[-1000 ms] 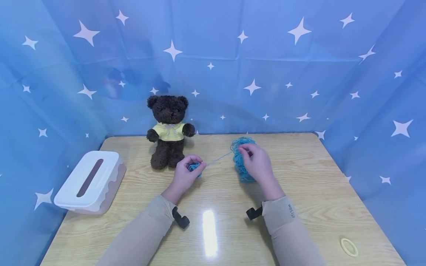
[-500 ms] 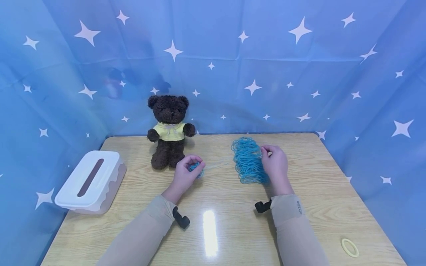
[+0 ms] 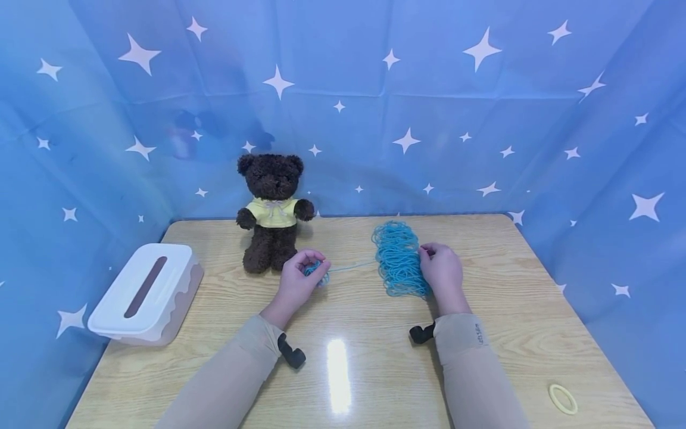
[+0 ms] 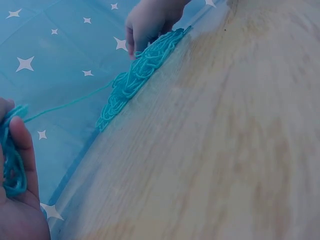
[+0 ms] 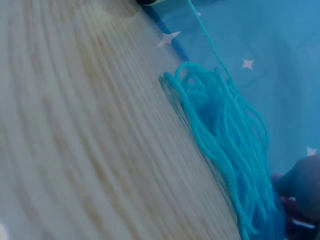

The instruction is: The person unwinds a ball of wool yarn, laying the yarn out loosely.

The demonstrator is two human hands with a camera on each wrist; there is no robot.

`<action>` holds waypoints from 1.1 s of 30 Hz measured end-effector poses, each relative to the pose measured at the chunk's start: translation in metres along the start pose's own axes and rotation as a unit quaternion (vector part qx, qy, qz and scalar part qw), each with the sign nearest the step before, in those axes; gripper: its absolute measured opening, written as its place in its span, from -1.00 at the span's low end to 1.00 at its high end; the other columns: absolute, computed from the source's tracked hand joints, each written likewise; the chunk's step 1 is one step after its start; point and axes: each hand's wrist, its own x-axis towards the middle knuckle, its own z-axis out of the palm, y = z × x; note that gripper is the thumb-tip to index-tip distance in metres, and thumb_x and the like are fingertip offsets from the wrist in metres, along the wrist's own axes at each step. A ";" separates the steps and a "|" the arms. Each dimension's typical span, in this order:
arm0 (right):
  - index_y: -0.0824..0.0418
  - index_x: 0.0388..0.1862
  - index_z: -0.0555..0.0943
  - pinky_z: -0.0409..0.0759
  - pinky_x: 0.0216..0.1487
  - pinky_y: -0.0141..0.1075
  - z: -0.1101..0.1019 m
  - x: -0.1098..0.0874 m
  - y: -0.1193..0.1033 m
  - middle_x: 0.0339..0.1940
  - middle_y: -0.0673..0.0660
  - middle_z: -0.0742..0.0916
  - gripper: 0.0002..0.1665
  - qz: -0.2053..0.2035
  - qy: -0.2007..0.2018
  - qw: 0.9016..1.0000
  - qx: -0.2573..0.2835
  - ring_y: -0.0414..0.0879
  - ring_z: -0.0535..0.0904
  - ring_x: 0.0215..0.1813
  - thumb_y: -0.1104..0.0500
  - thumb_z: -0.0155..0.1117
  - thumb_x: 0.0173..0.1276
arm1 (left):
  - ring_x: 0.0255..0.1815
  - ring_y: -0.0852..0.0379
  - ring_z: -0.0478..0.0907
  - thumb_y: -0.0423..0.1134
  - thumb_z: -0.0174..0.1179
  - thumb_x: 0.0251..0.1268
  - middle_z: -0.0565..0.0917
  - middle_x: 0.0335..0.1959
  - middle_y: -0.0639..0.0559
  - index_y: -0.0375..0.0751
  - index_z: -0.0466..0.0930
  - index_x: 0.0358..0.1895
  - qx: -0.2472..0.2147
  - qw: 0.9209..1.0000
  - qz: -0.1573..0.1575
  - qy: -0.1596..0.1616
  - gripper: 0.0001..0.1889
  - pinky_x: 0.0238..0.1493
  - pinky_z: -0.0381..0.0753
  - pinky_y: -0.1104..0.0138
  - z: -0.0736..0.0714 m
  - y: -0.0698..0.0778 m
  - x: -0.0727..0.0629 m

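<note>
A pile of blue yarn point(image 3: 398, 262) lies in loose loops on the table, right of centre. My left hand point(image 3: 297, 280) holds a smaller bundle of the same yarn point(image 4: 14, 167), partly hidden by its fingers and thumb. From that bundle a single strand point(image 4: 70, 104) runs across to the pile. My right hand point(image 3: 443, 271) is at the pile's right edge, thumb and forefinger pinching yarn there. In the right wrist view the long loops point(image 5: 220, 125) stretch toward the fingers point(image 5: 302, 185) at the lower right.
A dark brown teddy bear point(image 3: 273, 211) in a yellow top sits behind my left hand. On the left stands a white lidded box point(image 3: 142, 292) with a slot. A pale yellow ring point(image 3: 563, 399) lies near the front right. A blue star-patterned curtain point(image 3: 354, 119) surrounds the wooden table point(image 3: 300, 381).
My right hand has moved right, from over the pile to its right edge, uncovering the loops. The strand, taut up to the right hand earlier, now ends at the pile. My left hand stays put.
</note>
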 end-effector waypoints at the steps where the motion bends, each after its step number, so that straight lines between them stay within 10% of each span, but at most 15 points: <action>1: 0.22 0.26 0.77 0.71 -0.04 0.06 0.000 0.000 -0.001 0.16 0.32 0.79 -0.58 -0.010 0.013 1.000 0.007 0.22 0.72 0.03 -0.03 0.18 0.77 | -0.43 0.26 0.62 -0.28 0.45 0.51 0.70 -0.27 0.03 -0.29 0.71 -0.03 -0.003 1.000 -0.002 0.000 -0.83 -0.43 0.74 0.39 0.000 0.000 0.000; 9: 0.17 0.22 0.80 0.67 -0.14 -0.22 0.007 -0.006 -0.016 0.17 0.22 0.79 -0.65 -0.148 0.058 0.980 0.118 0.09 0.71 -0.10 -0.01 0.30 0.72 | -0.42 0.25 0.64 -0.28 0.46 0.50 0.69 -0.29 0.12 -0.28 0.70 -0.04 -0.010 1.000 -0.013 0.001 -0.83 -0.44 0.81 0.30 0.000 0.000 -0.001; 20: 0.02 0.44 0.72 0.74 -0.14 -0.27 0.045 -0.058 -0.090 0.34 0.06 0.81 -0.56 -0.273 -0.206 0.931 0.122 -0.20 0.72 -0.13 -0.04 0.33 0.70 | -0.35 0.25 0.63 -0.27 0.47 0.49 0.69 -0.27 0.14 -0.25 0.70 -0.04 -0.005 1.000 -0.009 0.000 -0.83 -0.35 0.77 0.39 0.000 -0.002 0.001; 33: 0.03 0.15 0.83 0.68 -0.20 -0.25 0.038 -0.053 -0.089 -0.05 0.02 0.88 -0.75 -0.268 -0.116 0.950 0.110 -0.19 0.67 -0.22 0.03 0.28 0.73 | -0.42 0.26 0.65 -0.31 0.47 0.49 0.70 -0.28 0.13 -0.33 0.68 -0.01 -0.025 1.000 -0.008 -0.012 -0.80 -0.37 0.80 0.38 0.001 -0.001 0.000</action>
